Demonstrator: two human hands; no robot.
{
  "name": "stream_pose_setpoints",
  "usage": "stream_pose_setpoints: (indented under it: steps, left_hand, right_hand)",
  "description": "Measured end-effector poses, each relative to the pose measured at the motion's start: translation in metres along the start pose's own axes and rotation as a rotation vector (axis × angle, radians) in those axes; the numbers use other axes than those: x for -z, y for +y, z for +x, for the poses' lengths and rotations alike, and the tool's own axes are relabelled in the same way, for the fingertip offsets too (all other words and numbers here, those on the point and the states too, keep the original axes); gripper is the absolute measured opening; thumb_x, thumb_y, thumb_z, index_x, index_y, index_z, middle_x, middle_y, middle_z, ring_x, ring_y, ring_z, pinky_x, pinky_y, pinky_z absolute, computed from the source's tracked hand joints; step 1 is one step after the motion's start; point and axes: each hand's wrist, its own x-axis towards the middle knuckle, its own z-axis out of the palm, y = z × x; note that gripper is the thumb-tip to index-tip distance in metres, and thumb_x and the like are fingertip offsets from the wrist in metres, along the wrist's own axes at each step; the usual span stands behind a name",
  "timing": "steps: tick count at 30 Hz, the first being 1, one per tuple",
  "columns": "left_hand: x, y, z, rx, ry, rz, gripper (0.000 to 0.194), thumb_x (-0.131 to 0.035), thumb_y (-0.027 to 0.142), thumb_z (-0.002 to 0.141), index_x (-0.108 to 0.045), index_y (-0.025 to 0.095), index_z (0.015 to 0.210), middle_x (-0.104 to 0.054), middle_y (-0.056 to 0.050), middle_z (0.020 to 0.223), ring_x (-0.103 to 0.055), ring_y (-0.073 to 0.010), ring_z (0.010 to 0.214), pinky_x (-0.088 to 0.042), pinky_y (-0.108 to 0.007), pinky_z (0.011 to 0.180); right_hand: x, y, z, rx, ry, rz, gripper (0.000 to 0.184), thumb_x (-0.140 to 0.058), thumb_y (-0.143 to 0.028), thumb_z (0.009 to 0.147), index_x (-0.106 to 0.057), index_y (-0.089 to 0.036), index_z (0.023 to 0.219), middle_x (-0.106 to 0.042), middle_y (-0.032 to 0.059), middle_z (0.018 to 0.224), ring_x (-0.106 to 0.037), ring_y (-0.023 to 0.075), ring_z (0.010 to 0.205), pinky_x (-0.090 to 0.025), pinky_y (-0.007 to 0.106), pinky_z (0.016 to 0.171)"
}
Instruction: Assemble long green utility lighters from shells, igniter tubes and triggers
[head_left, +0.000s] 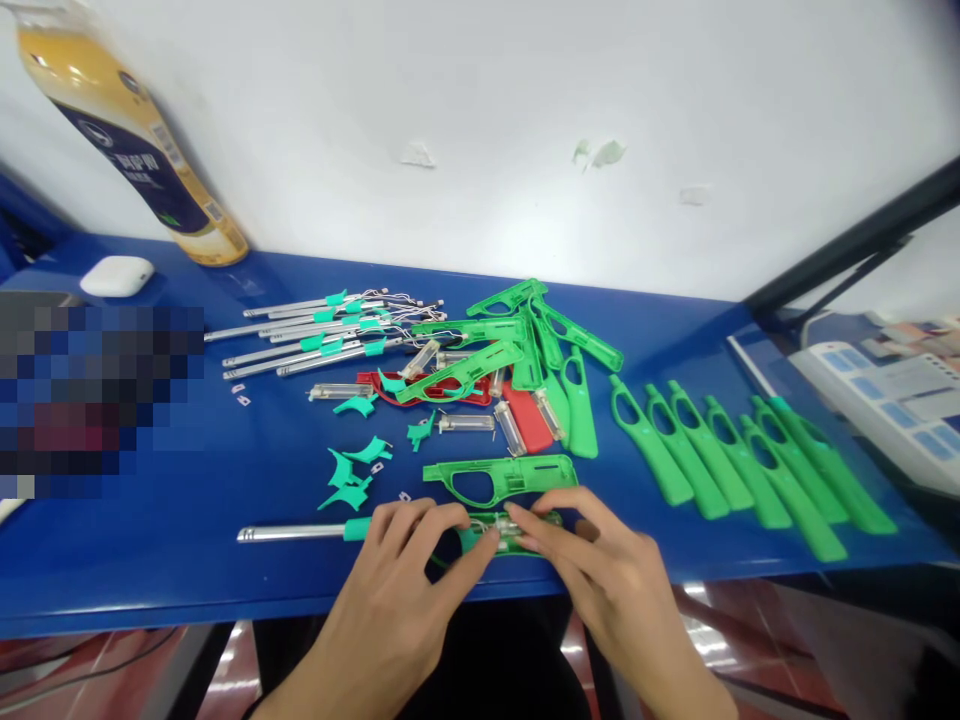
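A green half shell of a long-nosed lighter (471,541) lies open at the table's front edge, with a silver metal tube (294,533) sticking out to its left. My left hand (405,580) is closed over the shell's neck, its thumb pressing near the thin wires inside. My right hand (611,570) grips the handle end, fingertips at a clear part (510,526) in the shell; the fingers partly cover it. Just behind lies another green half shell (517,474). Teal triggers (349,494) are scattered to the left.
Behind are metal tubes with wires (315,347), clear fuel tanks (466,423), a red shell (529,418) and piled green shells (536,345). Several green lighter bodies (705,450) lie in a row at right. A yellow bottle (142,150) and white case (117,276) stand back left.
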Motion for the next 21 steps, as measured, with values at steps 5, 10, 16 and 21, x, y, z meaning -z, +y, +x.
stream_pose_setpoints:
  steps: [5,10,16,21]
  left_hand:
    - [-0.001,-0.001,0.002,-0.013,0.032,0.016,0.053,-0.046,-0.012,0.09,-0.069,0.017,0.128,-0.057,-0.01,0.116,-0.049,-0.0232,0.107,-0.035,-0.041,0.092]
    - [-0.001,-0.001,0.002,-0.015,0.042,0.011,0.053,-0.046,-0.011,0.09,-0.069,0.018,0.129,-0.059,-0.011,0.115,-0.05,-0.0234,0.106,-0.038,-0.041,0.091]
    - [0.002,0.0,0.0,-0.018,0.03,0.052,0.056,-0.045,-0.013,0.09,-0.068,0.018,0.13,-0.06,-0.01,0.114,-0.051,-0.0234,0.107,-0.041,-0.042,0.092]
    - [0.003,0.001,-0.004,-0.038,-0.014,0.122,0.053,-0.045,-0.006,0.093,-0.066,0.019,0.136,-0.059,-0.012,0.12,-0.049,-0.0278,0.112,-0.038,-0.048,0.098]
  right_hand:
    - [0.002,-0.003,0.0,0.002,-0.059,-0.073,0.038,-0.047,-0.023,0.11,-0.069,-0.034,0.14,-0.07,0.0044,0.115,-0.06,0.0053,0.057,-0.056,0.021,0.057]
    - [0.017,0.004,0.006,0.011,-0.005,-0.099,0.039,-0.049,-0.024,0.11,-0.062,-0.032,0.146,-0.069,0.0053,0.127,-0.075,0.0104,0.082,-0.061,0.023,0.069]
    - [0.029,0.027,0.015,0.091,-0.001,-0.387,0.034,-0.052,-0.027,0.109,-0.067,-0.027,0.14,-0.07,0.0038,0.14,-0.079,0.0158,0.09,-0.062,0.025,0.063]
    - [0.024,0.033,0.015,0.196,-0.006,-0.473,0.039,-0.044,-0.013,0.108,-0.071,-0.026,0.133,-0.073,0.0021,0.137,-0.07,0.0084,0.057,-0.054,0.025,0.047]
